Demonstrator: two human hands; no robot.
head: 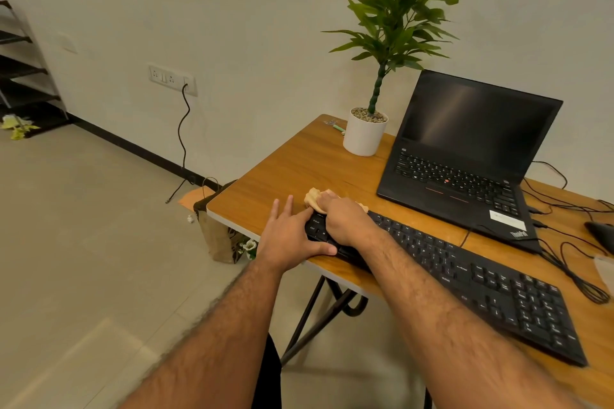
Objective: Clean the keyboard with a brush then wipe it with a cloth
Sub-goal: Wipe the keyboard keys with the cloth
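Laptop (pixel 465 159), potted plant (pixel 365 133), cables (pixel 571 262)

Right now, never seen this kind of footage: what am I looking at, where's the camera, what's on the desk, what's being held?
There is no machine here: a person works with two bare hands, and the single picture comes from a wide-angle camera worn on their head, looking forward and down.

On the wooden table lie a black keyboard, an open laptop with a dark screen, a potted plant and some cables.

The right hand grips a crumpled beige cloth against the keyboard's left end. The left hand, fingers straight, rests on that end's edge, apparently steadying it. No brush shows, so this looks like the wiping step.
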